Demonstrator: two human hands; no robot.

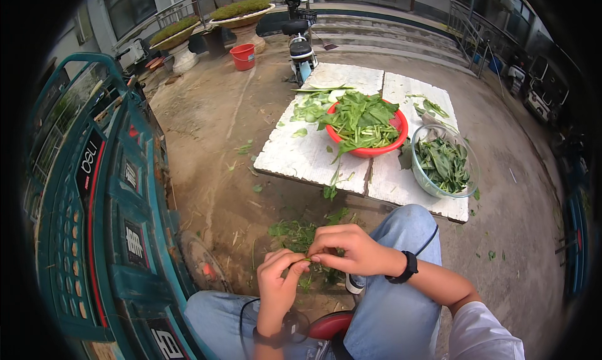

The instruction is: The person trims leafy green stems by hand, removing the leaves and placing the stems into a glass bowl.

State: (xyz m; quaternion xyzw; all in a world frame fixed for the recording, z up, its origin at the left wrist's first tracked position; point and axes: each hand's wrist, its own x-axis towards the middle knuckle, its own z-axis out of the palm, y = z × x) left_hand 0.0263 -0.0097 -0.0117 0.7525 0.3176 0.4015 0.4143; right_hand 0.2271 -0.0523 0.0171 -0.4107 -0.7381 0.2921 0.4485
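Note:
My left hand (279, 281) and my right hand (351, 250) meet above my lap, both closed in a pinch. Between their fingertips shows a short bit of green stem (308, 259); most of it is hidden by the fingers. On the white foam boards (288, 153) ahead stands a red plastic colander (374, 152) heaped with leafy green stalks (367, 119). To its right, a clear bowl (427, 186) holds darker loose leaves (445, 162). Pale green vegetable pieces (310, 109) lie left of the colander.
Plant scraps (295, 231) litter the ground beyond my hands. A green cargo tricycle (125, 203) stands close on my left. Behind the boards are a parked scooter (301, 50), a red bucket (242, 57) and large planters (241, 15). Concrete steps (389, 37) rise at the back.

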